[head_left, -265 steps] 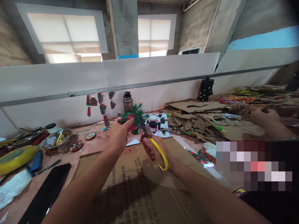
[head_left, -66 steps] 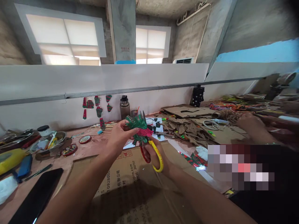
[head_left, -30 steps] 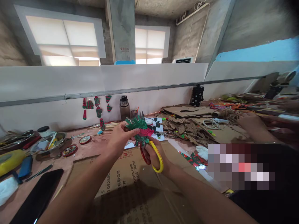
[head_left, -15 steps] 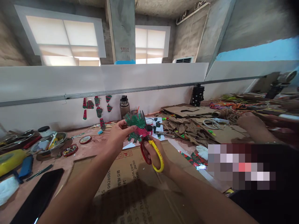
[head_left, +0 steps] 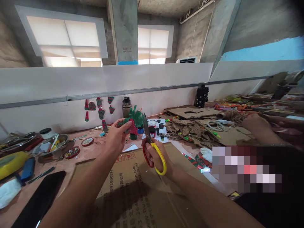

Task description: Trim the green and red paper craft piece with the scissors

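The left hand pinches a green-and-red piece past the twelve-o'clock edge of the cardboard; at the piece's four o'clock, the right hand is wrapped around scissors.

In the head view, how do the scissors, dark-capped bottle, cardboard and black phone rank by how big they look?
1. Cardboard
2. Black phone, cut off by the frame
3. Scissors
4. Dark-capped bottle, partly hidden
True sizes may differ: the bottle is farther.

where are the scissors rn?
Centre of the head view: the scissors are in the right grip, blades up beside the right edge of the fringed green-and-red piece.
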